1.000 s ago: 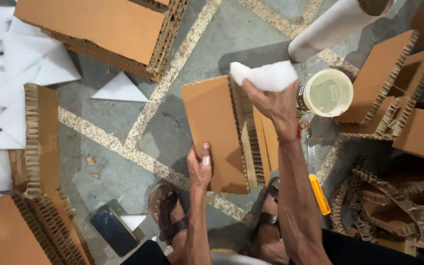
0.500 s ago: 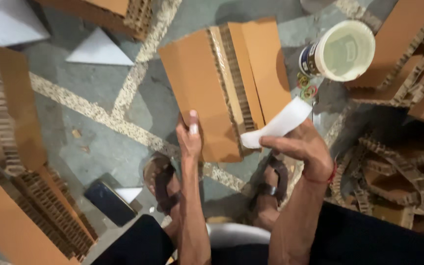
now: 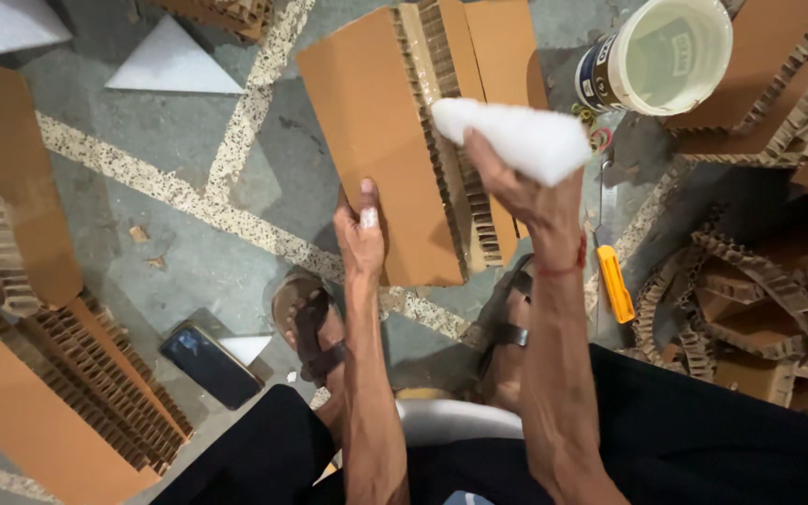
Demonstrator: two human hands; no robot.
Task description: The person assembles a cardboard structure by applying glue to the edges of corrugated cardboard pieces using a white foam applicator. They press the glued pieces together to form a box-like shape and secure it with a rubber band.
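My left hand (image 3: 360, 238) rests flat on the near end of a brown honeycomb cardboard panel (image 3: 381, 131) lying on the floor in front of me. A second panel (image 3: 502, 56) lies right beside it, their ribbed edges touching. My right hand (image 3: 526, 192) is raised over those panels and grips a white foam triangle (image 3: 516, 138) by its near side, the piece pointing left. A white open tub with a dark band (image 3: 656, 58) stands just beyond it on the right.
A yellow-handled utility knife (image 3: 614, 281) lies by my right foot. A dark phone (image 3: 209, 365) lies on the floor at my left. Cardboard honeycomb blocks (image 3: 11, 187) stack up left, offcuts (image 3: 750, 299) pile right. A white triangle (image 3: 175, 67) lies far left.
My right hand swung the white foam piece from near the tub down toward me, then raised it over the panels. The view shifted closer; my left hand stayed on the panel.
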